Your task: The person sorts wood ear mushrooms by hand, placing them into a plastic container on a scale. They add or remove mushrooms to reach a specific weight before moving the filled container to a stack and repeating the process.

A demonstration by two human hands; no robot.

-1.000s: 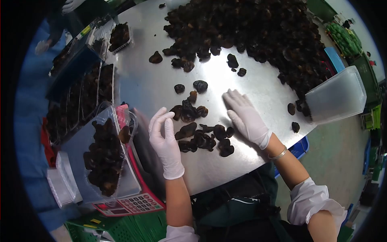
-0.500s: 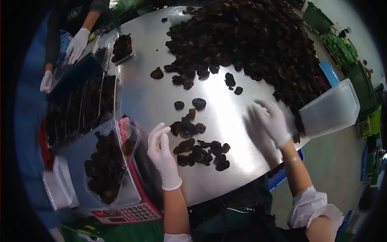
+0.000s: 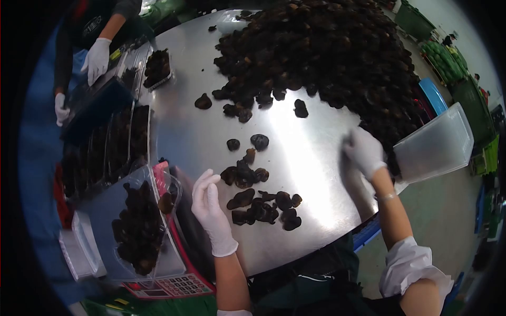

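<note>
My left hand (image 3: 212, 213), in a white glove, hovers by the scale's right edge with its thumb apart from its fingers. It is open and holds nothing. Beside it lie small groups of dark, wood-ear-like fungus pieces (image 3: 262, 211) on the metal table (image 3: 316, 179). My right hand (image 3: 365, 149), gloved too, is closed with its fingertips curled under, at the right end of a large pile of the same fungus (image 3: 321, 47). What it holds, if anything, is hidden. A clear tray of fungus (image 3: 138, 229) rests on the red-edged scale (image 3: 176, 284) to the left.
A translucent plastic bin (image 3: 435, 142) stands at the table's right edge. Filled clear trays (image 3: 108, 147) line the left side. A small filled tray (image 3: 158, 68) sits near a co-worker's gloved hand (image 3: 97, 59). White containers (image 3: 81, 245) are left of the scale.
My right hand has moved right and a little up, and its fingers have curled in. Two small fungus pieces below the pile are gone from the table. My left hand stays nearly still.
</note>
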